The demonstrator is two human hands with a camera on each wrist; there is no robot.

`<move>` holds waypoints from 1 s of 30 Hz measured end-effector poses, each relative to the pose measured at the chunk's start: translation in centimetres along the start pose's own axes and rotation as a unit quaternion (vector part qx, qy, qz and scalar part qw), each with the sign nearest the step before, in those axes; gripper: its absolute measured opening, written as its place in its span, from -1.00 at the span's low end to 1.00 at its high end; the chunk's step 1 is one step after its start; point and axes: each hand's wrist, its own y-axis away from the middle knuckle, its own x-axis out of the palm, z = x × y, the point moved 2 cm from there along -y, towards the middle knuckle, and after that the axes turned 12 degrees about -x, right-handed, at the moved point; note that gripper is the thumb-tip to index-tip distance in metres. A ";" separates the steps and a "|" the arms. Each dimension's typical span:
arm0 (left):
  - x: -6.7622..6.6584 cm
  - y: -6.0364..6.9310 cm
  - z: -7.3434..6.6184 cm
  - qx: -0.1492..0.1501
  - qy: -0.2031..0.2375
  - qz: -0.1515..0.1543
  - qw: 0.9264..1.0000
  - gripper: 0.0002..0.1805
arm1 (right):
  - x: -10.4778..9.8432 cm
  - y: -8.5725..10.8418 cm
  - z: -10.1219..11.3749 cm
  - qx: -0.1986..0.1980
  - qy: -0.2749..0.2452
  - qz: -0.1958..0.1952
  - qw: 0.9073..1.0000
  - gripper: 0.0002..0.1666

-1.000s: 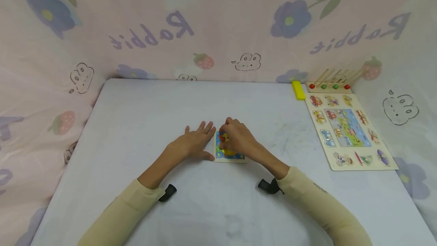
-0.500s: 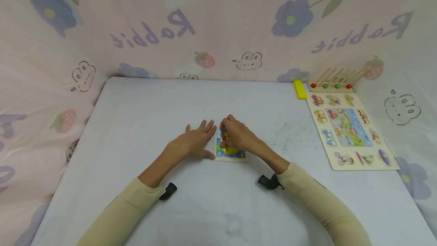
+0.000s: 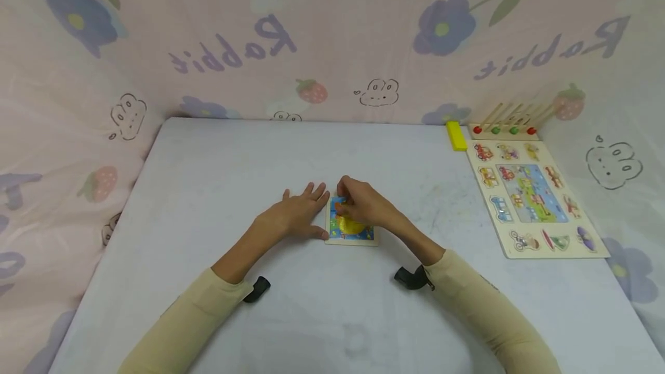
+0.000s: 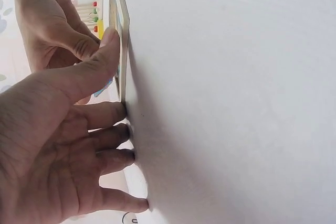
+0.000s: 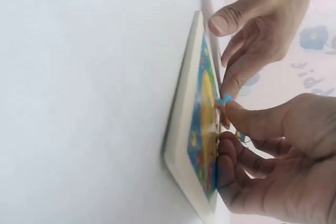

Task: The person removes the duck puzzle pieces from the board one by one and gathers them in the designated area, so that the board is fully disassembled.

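Observation:
A small jigsaw puzzle board (image 3: 352,241) with a pale wooden rim and a yellow figure on blue lies flat on the table. Over its upper part, my right hand (image 3: 366,204) pinches a small puzzle piece (image 5: 227,98) between thumb and fingers. The piece has a blue edge and is tilted up from the board; the fingers hide most of it. My left hand (image 3: 293,216) rests beside the board's left edge with its fingers spread. In the left wrist view, the left thumb (image 4: 109,43) lies against the board's rim and the fingertips touch the table.
At the right stands a larger wooden puzzle board (image 3: 535,241) with vehicle pictures. Behind it is a wooden rack (image 3: 504,131) with upright sticks and red and green beads. A yellow block (image 3: 456,136) lies beside them. Printed curtains (image 3: 332,45) close off the back and sides.
Near my right fingertips, the orange patch seen earlier no longer shows, and blue appears there. The right hand has shifted slightly right. My left hand stays in place.

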 end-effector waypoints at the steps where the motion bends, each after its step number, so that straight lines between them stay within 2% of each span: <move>1: 0.0 0.0 0.0 -0.003 -0.003 -0.002 1.000 0.10 | 0.0 0.0 0.0 -0.008 -0.002 -0.004 1.000 -0.72; 7: 0.1 -0.1 -0.5 -0.020 -0.010 -0.016 1.000 0.16 | 0.2 0.0 -0.3 -0.027 -0.020 -0.012 0.999 -0.77; 11: 0.3 -0.3 -1.0 -0.026 -0.018 -0.030 0.999 0.22 | 0.1 0.1 -0.6 -0.008 -0.036 -0.020 0.999 -0.76; 15: 0.1 -0.3 -1.4 -0.033 -0.024 -0.031 0.999 0.23 | -0.4 0.4 -0.8 0.017 -0.068 -0.034 0.997 -0.76; 24: 0.2 -0.2 -1.5 -0.045 -0.026 -0.032 0.998 0.24 | -4.4 1.7 -1.3 0.027 -0.062 -0.089 0.994 -0.80; 30: 0.2 -0.1 -1.7 -0.042 -0.031 -0.038 0.998 0.23 | -7.4 3.4 -3.1 0.062 -0.040 -0.124 0.990 -0.80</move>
